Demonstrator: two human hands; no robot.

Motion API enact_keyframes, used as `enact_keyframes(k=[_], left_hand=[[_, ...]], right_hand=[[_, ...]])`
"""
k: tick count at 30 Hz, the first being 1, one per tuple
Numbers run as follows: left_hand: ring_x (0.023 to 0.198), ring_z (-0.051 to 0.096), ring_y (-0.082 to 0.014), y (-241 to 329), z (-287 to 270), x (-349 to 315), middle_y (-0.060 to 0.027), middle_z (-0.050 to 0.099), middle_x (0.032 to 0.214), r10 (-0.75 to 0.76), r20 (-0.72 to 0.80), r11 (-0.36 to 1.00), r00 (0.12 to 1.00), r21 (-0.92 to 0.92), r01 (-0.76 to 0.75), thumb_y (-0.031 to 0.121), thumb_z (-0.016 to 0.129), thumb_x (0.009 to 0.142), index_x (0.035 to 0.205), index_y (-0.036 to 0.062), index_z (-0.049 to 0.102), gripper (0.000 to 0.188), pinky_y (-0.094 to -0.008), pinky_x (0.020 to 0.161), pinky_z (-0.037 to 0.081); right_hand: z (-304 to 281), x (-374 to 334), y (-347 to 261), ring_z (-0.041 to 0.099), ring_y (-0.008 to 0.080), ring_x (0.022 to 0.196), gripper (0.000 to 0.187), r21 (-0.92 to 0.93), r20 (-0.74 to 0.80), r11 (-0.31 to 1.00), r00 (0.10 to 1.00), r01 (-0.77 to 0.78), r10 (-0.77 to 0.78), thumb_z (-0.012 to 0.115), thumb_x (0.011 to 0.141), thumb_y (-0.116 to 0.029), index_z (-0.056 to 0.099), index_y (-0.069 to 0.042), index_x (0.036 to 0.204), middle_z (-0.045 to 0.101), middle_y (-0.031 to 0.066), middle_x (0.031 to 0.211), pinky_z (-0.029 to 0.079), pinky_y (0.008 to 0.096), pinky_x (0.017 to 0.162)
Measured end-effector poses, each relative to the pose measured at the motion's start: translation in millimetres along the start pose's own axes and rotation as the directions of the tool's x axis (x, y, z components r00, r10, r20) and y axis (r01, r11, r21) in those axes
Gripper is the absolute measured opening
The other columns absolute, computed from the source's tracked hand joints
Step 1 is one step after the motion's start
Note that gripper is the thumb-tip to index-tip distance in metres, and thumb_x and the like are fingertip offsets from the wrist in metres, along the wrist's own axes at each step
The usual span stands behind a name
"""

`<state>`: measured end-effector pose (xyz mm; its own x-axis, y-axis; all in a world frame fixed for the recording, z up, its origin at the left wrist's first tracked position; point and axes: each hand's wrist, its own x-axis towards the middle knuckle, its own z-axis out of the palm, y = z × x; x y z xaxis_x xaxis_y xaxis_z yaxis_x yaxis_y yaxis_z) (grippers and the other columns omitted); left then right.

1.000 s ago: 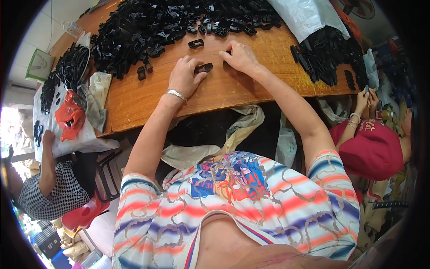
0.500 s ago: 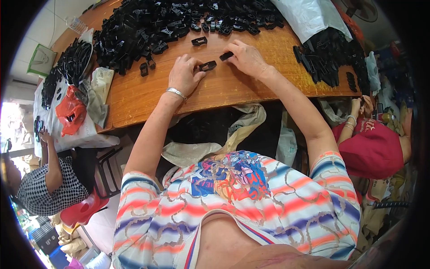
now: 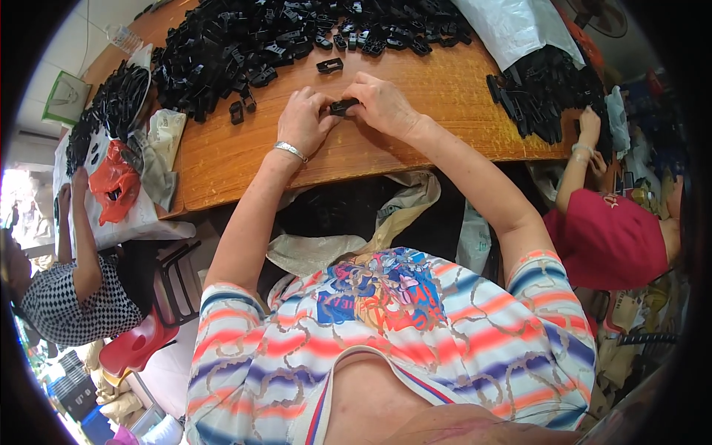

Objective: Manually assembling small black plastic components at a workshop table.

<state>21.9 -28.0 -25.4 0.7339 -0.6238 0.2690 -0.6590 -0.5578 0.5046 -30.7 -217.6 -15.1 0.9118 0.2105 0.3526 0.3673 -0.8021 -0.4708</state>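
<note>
Between my two hands, just above the wooden table [image 3: 237,167], is a small black plastic part [image 3: 343,107] with a slot-like opening. My left hand [image 3: 301,122] is closed on its left end, thumb and fingers pinching it. At its right end my right hand [image 3: 382,107] presses with closed fingers. The small black piece that the right hand carried is hidden or merged with the part, so I cannot tell whether it sits inside. A similar black part [image 3: 329,67] lies alone on the table just beyond my hands.
A large heap of black parts [image 3: 230,52] covers the table's far side. At the right, long black pieces [image 3: 530,104] lie beside a white sack [image 3: 519,33]. A red bag [image 3: 115,182] stands at the left. Co-workers sit at both sides, one reaching toward the long pieces.
My right hand has moved left with its small black piece and met the part in my left hand. The right co-worker's hand has reached farther over the table; the left co-worker's arms have risen.
</note>
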Motion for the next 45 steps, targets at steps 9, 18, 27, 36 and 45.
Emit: enact_keyframes(k=[9, 18, 27, 36, 45], left_hand=[[0.081, 0.063, -0.0273, -11.2, -3.9, 12.1, -0.0127, 0.066, 0.092, -0.136, 0.105, 0.961, 0.985, -0.229, 0.157, 0.028, 0.069, 0.085, 0.091, 0.0021, 0.069, 0.027, -0.0367, 0.073, 0.05], [0.079, 0.068, -0.0266, -5.0, -15.8, 24.8, -0.0126, 0.071, 0.082, -0.066, 0.385, 0.987, 0.921, -0.108, 0.116, 0.03, 0.073, 0.081, 0.091, 0.0057, 0.073, 0.026, -0.0371, 0.072, 0.053], [0.11, 0.055, -0.0287, -12.7, 9.3, 62.5, -0.0112, 0.056, 0.117, -0.182, -0.111, 0.978, 0.977, 0.081, 0.191, 0.025, 0.077, 0.079, 0.12, 0.0123, 0.059, 0.046, -0.0384, 0.091, 0.049], [0.099, 0.06, -0.0313, -13.3, 12.0, 56.7, -0.0129, 0.064, 0.1, -0.122, -0.07, 0.991, 0.99, 0.04, 0.125, 0.023, 0.075, 0.08, 0.097, 0.0057, 0.069, 0.024, -0.0405, 0.086, 0.049], [0.1, 0.058, -0.0307, -1.7, 7.1, 11.1, -0.0115, 0.063, 0.101, -0.02, -0.066, 1.0, 0.998, -0.021, 0.019, 0.016, 0.074, 0.079, 0.101, 0.006, 0.068, 0.025, -0.0397, 0.087, 0.049]], right_hand=[[-4.5, 5.1, -5.0, 0.063, 0.0354, 0.09, 0.022, -0.063, 0.114, 0.997, 0.992, -0.048, 0.055, 0.076, 0.077, -0.013, 0.071, -0.005, 0.097, 0.062, 0.0154, 0.096, 0.052, 0.0419, 0.08], [5.6, -29.9, -6.7, 0.063, 0.0355, 0.089, 0.024, 0.029, 0.077, 0.996, 0.993, -0.089, 0.086, 0.077, 0.075, -0.019, 0.068, -0.005, 0.092, 0.063, 0.0158, 0.094, 0.052, 0.0433, 0.079], [12.0, -104.1, -87.9, 0.064, 0.0324, 0.083, 0.03, 0.221, 0.232, 0.973, 0.965, 0.067, -0.119, 0.078, 0.075, -0.022, 0.067, -0.009, 0.099, 0.061, 0.0105, 0.092, 0.053, 0.0413, 0.069], [-26.1, -2.7, 56.5, 0.064, 0.0306, 0.08, 0.01, -0.103, -0.279, 0.987, 0.956, -0.128, 0.095, 0.064, 0.082, -0.009, 0.069, -0.007, 0.091, 0.064, 0.0117, 0.086, 0.052, 0.0389, 0.07], [-30.3, 51.4, 99.5, 0.064, 0.0311, 0.097, 0.026, -0.368, -0.096, 0.894, 0.967, -0.256, 0.237, 0.071, 0.081, -0.013, 0.067, -0.013, 0.107, 0.064, 0.0093, 0.105, 0.053, 0.0412, 0.083]])
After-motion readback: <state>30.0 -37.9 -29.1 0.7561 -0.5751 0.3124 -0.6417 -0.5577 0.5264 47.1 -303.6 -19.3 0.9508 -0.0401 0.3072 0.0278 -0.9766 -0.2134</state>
